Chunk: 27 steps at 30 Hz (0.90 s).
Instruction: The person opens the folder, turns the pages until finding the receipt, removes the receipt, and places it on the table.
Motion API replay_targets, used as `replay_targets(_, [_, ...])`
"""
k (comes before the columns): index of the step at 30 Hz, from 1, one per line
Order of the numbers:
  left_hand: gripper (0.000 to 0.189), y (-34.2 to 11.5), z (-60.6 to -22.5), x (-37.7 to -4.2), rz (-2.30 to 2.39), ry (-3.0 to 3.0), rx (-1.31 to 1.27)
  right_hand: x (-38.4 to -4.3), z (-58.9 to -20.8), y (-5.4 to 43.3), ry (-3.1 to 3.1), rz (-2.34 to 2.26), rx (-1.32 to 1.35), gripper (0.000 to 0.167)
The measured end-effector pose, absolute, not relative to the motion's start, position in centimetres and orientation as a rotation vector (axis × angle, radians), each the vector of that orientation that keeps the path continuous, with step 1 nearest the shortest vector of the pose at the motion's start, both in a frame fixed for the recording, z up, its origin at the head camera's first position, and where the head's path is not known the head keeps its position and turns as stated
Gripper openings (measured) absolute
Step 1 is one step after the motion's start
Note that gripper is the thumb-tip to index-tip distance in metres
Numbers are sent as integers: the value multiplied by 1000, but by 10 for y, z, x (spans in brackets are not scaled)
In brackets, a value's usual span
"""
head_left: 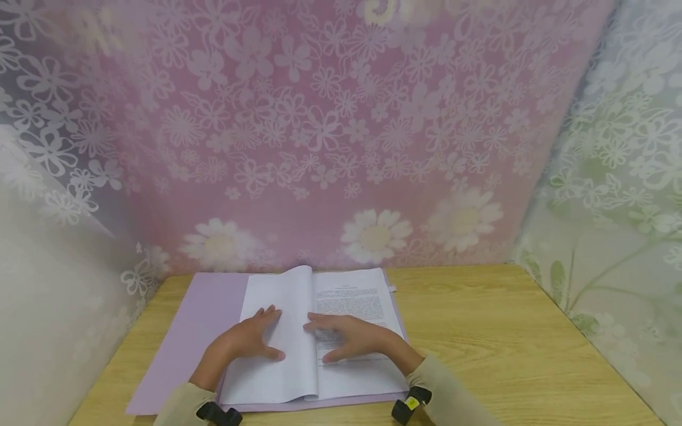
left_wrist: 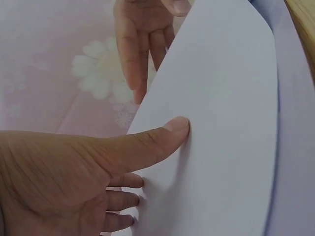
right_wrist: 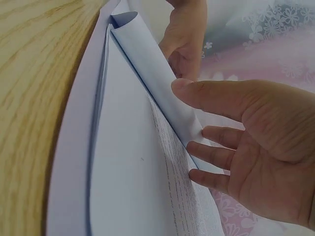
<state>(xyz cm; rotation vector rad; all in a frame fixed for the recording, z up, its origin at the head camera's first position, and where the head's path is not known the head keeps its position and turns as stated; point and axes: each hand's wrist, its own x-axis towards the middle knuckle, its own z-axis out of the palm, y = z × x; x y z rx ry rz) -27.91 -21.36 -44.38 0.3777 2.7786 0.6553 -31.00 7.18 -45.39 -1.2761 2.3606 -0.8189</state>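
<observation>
A purple folder [head_left: 205,322] lies spread on the table with white sheets inside it. My left hand [head_left: 250,338] rests on the blank turned page [head_left: 266,376], thumb and fingers spread; in the left wrist view its thumb [left_wrist: 162,140] lies along the paper. That page bulges up in a rounded fold [right_wrist: 157,69] beside the middle. Over the printed page [head_left: 351,299] on the right is my right hand [head_left: 357,337], its fingers stretched toward the fold. In the right wrist view its fingertips [right_wrist: 197,147] are right at the fold's edge, with the thumb held apart.
The wood-grain table [head_left: 495,343] extends to the right of the folder. A pink flowered wall covering [head_left: 330,148] rises behind the table, with a pale covering [head_left: 613,248] along the right side. Black bands [head_left: 411,405] sit on both wrists.
</observation>
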Motion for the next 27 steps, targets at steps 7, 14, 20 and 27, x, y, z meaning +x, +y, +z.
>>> replay_targets(7, [99,-210,-443,-277,641,2777,362,-312,-443,79,2412,-842,-1225,72])
replay_targets(14, [100,-209,-444,-277,619,2790,345,-330,-433,103,2562,-984,-1137,71])
replay_targets(20, [100,-208,-445,-277,610,2786,346,-347,-431,133,2693,-1101,-995,70])
replay_targets(27, [100,-208,-446,-277,612,2801,359,-366,-438,166,2778,-1158,-798,73])
